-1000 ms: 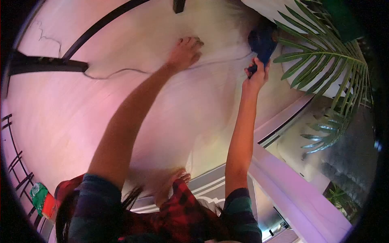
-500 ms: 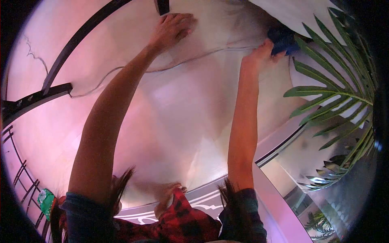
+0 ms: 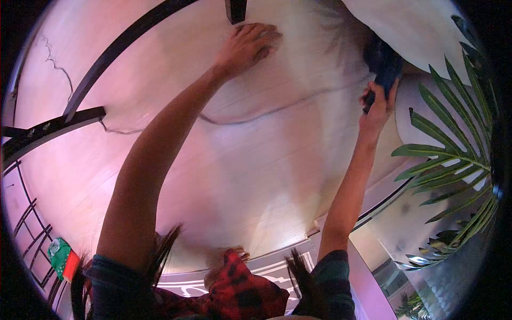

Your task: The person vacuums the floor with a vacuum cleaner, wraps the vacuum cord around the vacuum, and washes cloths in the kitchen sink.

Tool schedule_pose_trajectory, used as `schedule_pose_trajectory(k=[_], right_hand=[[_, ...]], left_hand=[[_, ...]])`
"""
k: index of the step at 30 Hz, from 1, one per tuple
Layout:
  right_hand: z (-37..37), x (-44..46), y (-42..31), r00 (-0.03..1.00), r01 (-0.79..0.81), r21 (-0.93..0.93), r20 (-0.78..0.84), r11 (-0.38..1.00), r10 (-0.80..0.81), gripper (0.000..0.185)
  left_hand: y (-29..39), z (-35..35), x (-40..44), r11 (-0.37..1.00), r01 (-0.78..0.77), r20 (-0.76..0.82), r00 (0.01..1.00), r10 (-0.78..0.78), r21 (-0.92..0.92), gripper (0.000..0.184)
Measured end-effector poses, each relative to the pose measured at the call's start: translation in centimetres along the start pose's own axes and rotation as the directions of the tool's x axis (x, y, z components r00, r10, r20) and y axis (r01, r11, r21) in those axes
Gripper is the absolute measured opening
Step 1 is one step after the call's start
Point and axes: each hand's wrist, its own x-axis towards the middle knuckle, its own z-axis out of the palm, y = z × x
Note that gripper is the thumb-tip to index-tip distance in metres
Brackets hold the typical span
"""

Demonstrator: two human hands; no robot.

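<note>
Head view: a pale floor with fine wood-like lines fills the middle, lit pinkish on the left.
Right hand: at the upper right; its grip is clamped on the lower end of a dark blue handheld device, fingers wrapped around it.
Device: tilted, its body reaching up beyond the fist, just beside a white curved surface; too dark to tell its kind.
Left hand: at the top, back of the hand upward, thumb below; its grip is apart, the fingers stretched out and slightly bent. Whether the fingertips press on the floor I cannot tell.
Black post: just above the left hand, its lower end near the knuckles.
Cord: thin and grey, winding over the floor toward the device; the left forearm covers part of it, and its far end is blurred near the right hand.
Black curved frame: upper left, sweeping from the left edge to the top.
Palm leaf: green, on the right side, below the device and apart from it.
Wire rack: black, lower left, with a green-and-red item beside it.
Checked cloth: red and black, bottom centre, between the dark left sleeve and the right sleeve.
Grey-and-white patterned strip: along the lower edge of the floor, partly behind the cloth.
</note>
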Motion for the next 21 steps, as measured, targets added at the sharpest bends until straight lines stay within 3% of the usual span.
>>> schedule_pose_trajectory(k=[3, 7, 13, 16, 18, 21], right_hand=[[3.6, 1.0, 0.1, 1.000, -0.026, -0.062, 0.003, 0.998, 0.026, 0.066], [5.8, 0.6, 0.2, 0.999, -0.009, -0.048, 0.053, 0.999, 0.012, 0.072], [5.7, -1.3, -0.5, 0.973, -0.051, -0.095, 0.218, 0.994, 0.070, 0.074], [4.0, 1.4, -0.6, 0.943, -0.104, -0.024, 0.314, 0.994, 0.107, 0.071], [1.8, 4.3, -0.4, 0.910, -0.144, -0.139, 0.371, 0.980, 0.186, 0.068], [0.4, 4.0, -0.3, 0.945, -0.085, -0.116, 0.304, 0.990, 0.117, 0.051]], left_hand=[[-0.2, 0.0, 0.2, 1.000, 0.012, 0.007, 1.000, -0.012, 0.000, 0.035], [0.2, 0.1, 0.1, 1.000, 0.016, -0.009, 1.000, -0.016, -0.015, 0.035], [0.0, 0.0, 0.2, 0.997, 0.017, 0.016, 1.000, -0.016, -0.069, 0.036], [-0.2, 0.0, 0.3, 0.998, 0.008, 0.018, 1.000, -0.006, -0.067, 0.036], [0.0, 0.3, 0.1, 0.999, 0.006, 0.018, 1.000, -0.005, -0.052, 0.036], [0.0, 0.2, 0.4, 0.999, -0.014, 0.031, 0.999, 0.015, -0.035, 0.037]])
